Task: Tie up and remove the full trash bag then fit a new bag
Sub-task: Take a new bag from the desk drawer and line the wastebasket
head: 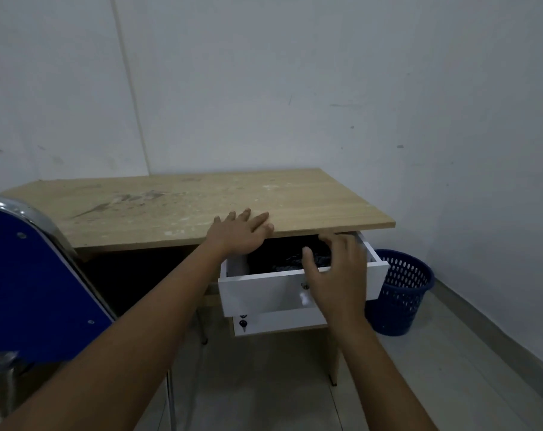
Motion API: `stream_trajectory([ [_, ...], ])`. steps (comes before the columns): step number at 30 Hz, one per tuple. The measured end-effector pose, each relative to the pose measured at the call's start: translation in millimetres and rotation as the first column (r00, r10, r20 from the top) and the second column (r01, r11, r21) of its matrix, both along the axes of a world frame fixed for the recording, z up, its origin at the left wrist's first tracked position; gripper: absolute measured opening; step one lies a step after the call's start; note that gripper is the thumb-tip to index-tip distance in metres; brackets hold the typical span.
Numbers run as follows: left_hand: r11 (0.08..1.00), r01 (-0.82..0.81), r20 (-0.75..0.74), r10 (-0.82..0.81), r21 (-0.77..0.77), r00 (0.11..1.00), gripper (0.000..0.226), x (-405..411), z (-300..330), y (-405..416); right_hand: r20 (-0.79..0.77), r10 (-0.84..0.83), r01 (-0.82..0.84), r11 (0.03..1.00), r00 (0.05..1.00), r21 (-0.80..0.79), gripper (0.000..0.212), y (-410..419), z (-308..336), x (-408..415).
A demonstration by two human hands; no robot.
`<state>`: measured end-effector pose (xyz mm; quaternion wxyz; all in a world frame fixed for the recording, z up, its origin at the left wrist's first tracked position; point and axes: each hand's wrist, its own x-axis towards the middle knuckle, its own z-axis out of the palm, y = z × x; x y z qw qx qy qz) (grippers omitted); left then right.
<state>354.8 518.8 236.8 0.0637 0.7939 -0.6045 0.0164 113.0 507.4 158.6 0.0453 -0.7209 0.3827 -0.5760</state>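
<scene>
A white drawer (264,290) under the wooden desk (158,209) stands pulled out. Dark crumpled plastic, apparently black bags (295,259), lies inside it. My left hand (240,233) rests flat on the desk's front edge, fingers straight, above the drawer's left part. My right hand (335,275) hovers over the drawer's front, fingers spread and loosely bent, holding nothing. A blue perforated trash basket (401,293) stands on the floor right of the desk, by the wall; no bag is visible in it.
A blue chair with a chrome frame (30,275) stands close at my left. A second white drawer with a key (276,325) sits below the open one. White walls enclose the corner; grey tiled floor (419,384) lies to the right.
</scene>
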Motion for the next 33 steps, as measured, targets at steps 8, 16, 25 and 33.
stream_trajectory([
  [8,0.981,0.191,-0.031,-0.191,-0.013,0.981,0.06,45.4,11.1,23.7,-0.519,0.263,0.129,0.788,0.814,0.602,0.067,-28.6,59.0,15.2],
  [16,0.981,0.19,-0.031,-0.191,-0.05,0.981,0.058,43.7,7.5,25.4,-0.436,0.22,0.122,0.766,0.873,0.631,0.032,-29.6,60.5,17.0],
  [25,0.983,0.176,-0.038,-0.179,-0.055,0.983,0.058,44.8,6.2,23.7,0.131,0.412,-0.411,0.723,0.902,0.556,0.015,-19.2,54.5,-12.3],
  [33,0.983,0.175,-0.038,-0.178,-0.06,0.983,0.06,45.8,4.9,22.3,0.551,0.433,-0.683,0.605,0.713,0.409,0.032,-10.2,46.6,-13.2],
])
